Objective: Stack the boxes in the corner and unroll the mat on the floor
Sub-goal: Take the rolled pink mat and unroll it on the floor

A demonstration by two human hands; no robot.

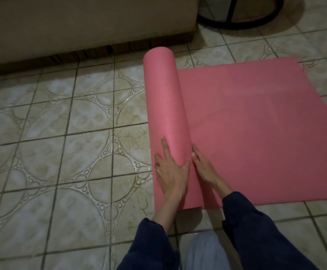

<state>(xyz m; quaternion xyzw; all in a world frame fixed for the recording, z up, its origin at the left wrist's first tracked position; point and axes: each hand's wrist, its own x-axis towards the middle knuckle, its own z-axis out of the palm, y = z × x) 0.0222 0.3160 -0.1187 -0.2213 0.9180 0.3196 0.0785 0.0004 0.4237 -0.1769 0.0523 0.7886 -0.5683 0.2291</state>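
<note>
One head-worn wide-angle view looks forward and steeply down from above, close over both forearms, onto the patterned beige tiled floor, with the partly unrolled pink foam mat filling the right half.

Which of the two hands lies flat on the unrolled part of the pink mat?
The right hand: it lies on the flat mat beside the roll, while the left hand rests against the roll itself.

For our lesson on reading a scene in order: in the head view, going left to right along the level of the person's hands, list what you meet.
Bare tiled floor → left hand on the roll → right hand → flat mat.
</note>
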